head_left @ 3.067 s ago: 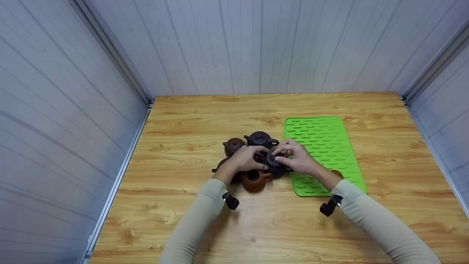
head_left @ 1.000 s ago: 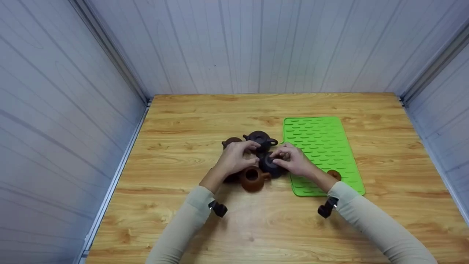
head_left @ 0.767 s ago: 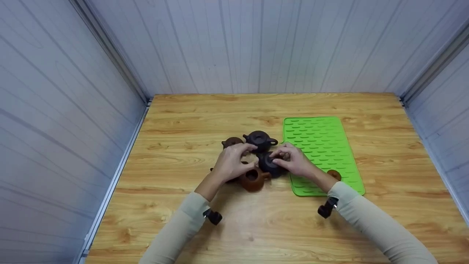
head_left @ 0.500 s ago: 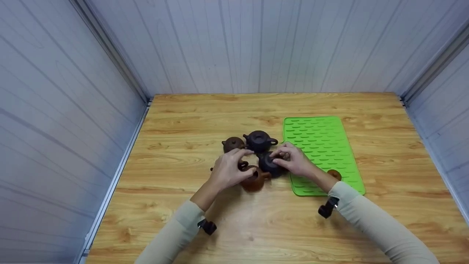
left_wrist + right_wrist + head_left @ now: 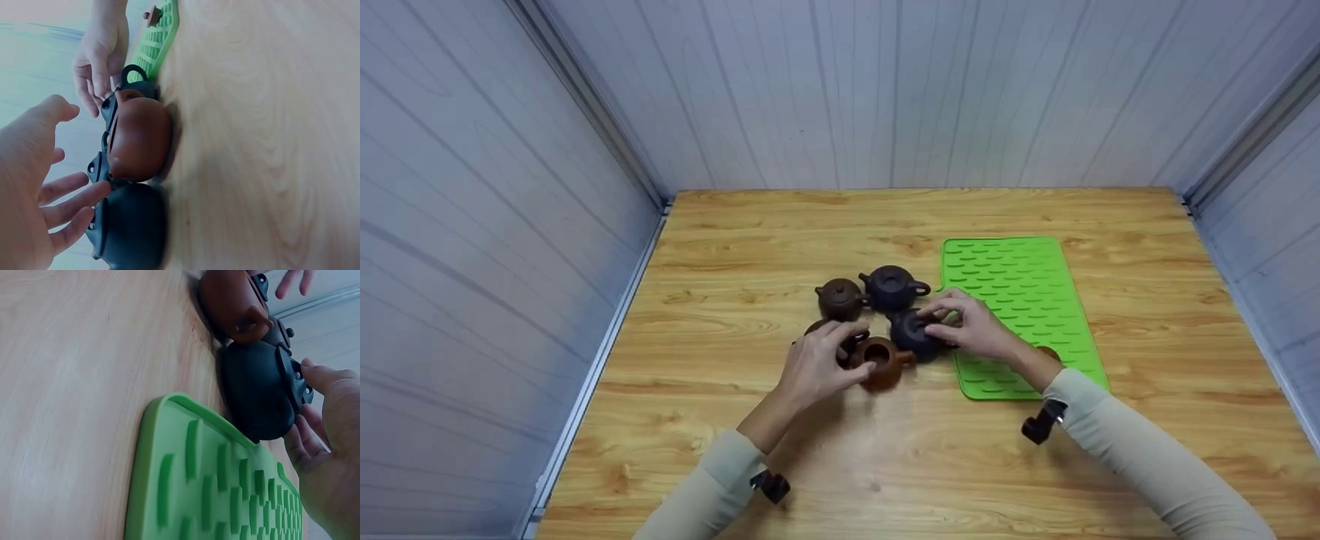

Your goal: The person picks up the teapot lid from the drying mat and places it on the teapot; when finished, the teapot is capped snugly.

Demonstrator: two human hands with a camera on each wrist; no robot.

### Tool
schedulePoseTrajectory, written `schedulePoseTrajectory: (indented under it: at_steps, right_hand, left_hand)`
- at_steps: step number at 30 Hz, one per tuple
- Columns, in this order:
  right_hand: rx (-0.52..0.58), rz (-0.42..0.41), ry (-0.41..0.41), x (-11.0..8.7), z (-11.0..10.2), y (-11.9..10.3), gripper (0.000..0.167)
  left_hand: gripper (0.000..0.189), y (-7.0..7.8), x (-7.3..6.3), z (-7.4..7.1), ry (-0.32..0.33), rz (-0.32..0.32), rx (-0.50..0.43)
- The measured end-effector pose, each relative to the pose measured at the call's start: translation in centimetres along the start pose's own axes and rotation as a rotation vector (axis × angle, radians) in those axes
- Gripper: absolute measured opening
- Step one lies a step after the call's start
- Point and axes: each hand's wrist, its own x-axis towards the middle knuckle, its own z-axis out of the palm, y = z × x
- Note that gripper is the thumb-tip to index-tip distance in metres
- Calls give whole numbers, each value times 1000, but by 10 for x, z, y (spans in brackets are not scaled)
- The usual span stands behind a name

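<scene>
Several small clay teapots stand bunched on the wooden table. My right hand [image 5: 979,330] is at the lid of a black teapot [image 5: 911,345], thumb and fingers loosely spread around it. In the right wrist view the thumb tip is at that lid's top; whether it touches is unclear. My left hand [image 5: 814,367] hovers with spread fingers over a dark teapot [image 5: 135,225], which it partly covers in the head view, and beside an orange-brown teapot [image 5: 881,381]. That pot's mouth is uncovered. An orange-brown lid [image 5: 153,17] lies on the green mat [image 5: 1009,270].
Behind the hands stand a brown teapot [image 5: 838,301] and another black teapot [image 5: 889,291], both lidded. The mat lies right of the cluster, close to the black teapot's handle. Pale panel walls [image 5: 855,97] border the table at the back and sides.
My left hand has drawn back left and toward me, away from the black teapot, uncovering the brown one. My right hand has loosened and shifted slightly right; the black teapot now stands lidded.
</scene>
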Motion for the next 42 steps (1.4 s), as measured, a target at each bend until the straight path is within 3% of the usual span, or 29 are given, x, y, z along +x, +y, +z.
schedulePoseTrajectory:
  at_steps: [10, 18, 27, 34, 42]
  right_hand:
    - [-20, 10, 18, -8, -18, 2, 27]
    - [-69, -15, 34, -19, -36, 9, 28]
    - [-79, 11, 65, -33, -53, 14, 25]
    - [-110, 38, 72, -44, -68, 16, 26]
    - [-110, 58, 96, -60, -82, 24, 27]
  left_hand:
    - [66, -7, -16, 12, 9, 12, -56]
    - [69, -6, -25, 27, 87, -32, -64]
    - [71, 2, -28, 39, 99, -35, -97]
    - [72, 0, -29, 52, 158, -49, -133]
    - [71, 2, -29, 57, 196, -56, -139]
